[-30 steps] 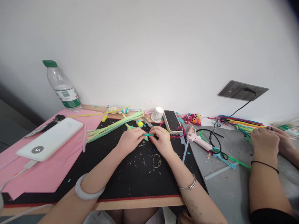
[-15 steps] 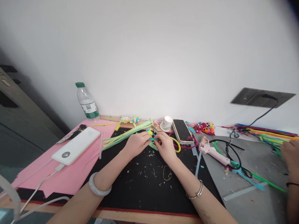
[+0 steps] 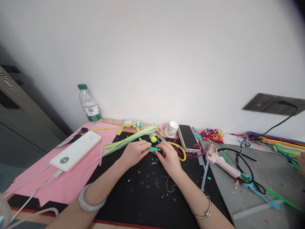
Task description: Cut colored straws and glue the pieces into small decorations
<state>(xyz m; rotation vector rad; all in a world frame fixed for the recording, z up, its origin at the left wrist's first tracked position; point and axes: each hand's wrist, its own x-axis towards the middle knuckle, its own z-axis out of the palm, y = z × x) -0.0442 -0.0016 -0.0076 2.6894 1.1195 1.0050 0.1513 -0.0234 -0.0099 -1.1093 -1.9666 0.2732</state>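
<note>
My left hand [image 3: 133, 152] and my right hand [image 3: 169, 156] meet over a black mat [image 3: 143, 190] and pinch the two ends of a short teal pipe cleaner piece [image 3: 152, 148]. Both hands have their fingers closed on it. A bundle of pale green pipe cleaners [image 3: 130, 139] lies just beyond my left hand. A yellow loop and a magenta loop [image 3: 178, 149] lie beside my right hand. A small wire ring [image 3: 170, 185] rests on the mat near my right wrist.
A white power bank [image 3: 75, 150] with cable lies on pink paper [image 3: 59, 181] at left, a water bottle [image 3: 89, 104] behind it. A paper cup [image 3: 172, 128], phone [image 3: 188, 137], pink glue gun [image 3: 221, 161] and coloured pipe cleaners [image 3: 276, 141] sit right. Another person's hand [image 3: 302, 163] shows at the right edge.
The view swung left and up, so the other person's hands slid almost out of view. My hands stay together on the teal piece, my right fingers shifting slightly.
</note>
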